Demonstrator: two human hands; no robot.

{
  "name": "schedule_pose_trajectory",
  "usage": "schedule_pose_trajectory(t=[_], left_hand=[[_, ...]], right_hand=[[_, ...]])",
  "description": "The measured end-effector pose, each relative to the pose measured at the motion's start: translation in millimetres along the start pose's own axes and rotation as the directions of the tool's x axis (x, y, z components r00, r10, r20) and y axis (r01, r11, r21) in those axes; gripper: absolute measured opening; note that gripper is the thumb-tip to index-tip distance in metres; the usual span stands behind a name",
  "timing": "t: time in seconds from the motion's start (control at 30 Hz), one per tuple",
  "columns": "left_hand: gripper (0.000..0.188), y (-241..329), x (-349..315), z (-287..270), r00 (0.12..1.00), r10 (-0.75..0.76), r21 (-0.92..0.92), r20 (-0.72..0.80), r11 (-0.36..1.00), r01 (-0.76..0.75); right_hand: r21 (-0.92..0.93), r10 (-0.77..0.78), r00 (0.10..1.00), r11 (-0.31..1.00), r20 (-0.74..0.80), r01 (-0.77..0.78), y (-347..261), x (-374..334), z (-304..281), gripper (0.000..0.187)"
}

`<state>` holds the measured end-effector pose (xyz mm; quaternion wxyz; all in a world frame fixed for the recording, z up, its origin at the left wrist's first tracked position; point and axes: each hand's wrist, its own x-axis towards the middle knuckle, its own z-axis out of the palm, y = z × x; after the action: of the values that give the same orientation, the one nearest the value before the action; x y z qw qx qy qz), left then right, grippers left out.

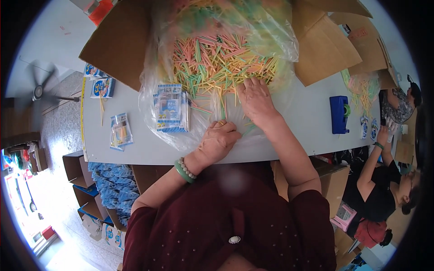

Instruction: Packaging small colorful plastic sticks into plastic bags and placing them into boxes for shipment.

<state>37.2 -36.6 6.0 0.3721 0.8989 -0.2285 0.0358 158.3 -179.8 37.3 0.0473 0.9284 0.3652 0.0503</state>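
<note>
A big heap of thin pink, yellow and green sticks [212,58] spills from a clear plastic bag [151,101] toward me. My left hand [219,139] is closed near the table's front edge, with a few sticks standing out beyond its fingers; its palm is hidden. At the heap's near edge, my right hand [255,97] has its fingers bent down and closed around some sticks, the tips partly hidden. Left of my hands, a pile of blue and white printed packets [169,108] rests on the plastic.
An open cardboard box [120,43] surrounds the bag. A filled packet [120,128] lies left on the table [294,144]; a blue tape dispenser [339,115] stands right. Many blue packets [113,189] fill a box below left. A co-worker [379,180] works at the right.
</note>
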Motion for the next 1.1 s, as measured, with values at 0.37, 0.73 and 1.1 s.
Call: schedule_pose_trajectory(t=[0.37,0.73,1.1], left_hand=[[0.018,-4.4,-2.3,-1.2,1.000,-0.015,-0.123,-0.006,0.992,0.015],[0.022,-4.3,-9.5,-2.6,0.998,-0.030,-0.140,0.053,0.989,0.037],[0.025,-8.9,-7.1,-8.0,0.992,-0.042,-0.123,0.116,0.991,0.056]], right_hand=[[0.076,0.060,0.998,0.995,0.002,-0.060,2.0,-1.0,5.7,0.012],[0.731,0.557,0.823,0.516,0.110,-0.446,29.5,-2.5,-17.3,0.015],[0.991,0.554,0.821,0.071,-0.136,0.116,22.8,1.3,-12.8,0.013]])
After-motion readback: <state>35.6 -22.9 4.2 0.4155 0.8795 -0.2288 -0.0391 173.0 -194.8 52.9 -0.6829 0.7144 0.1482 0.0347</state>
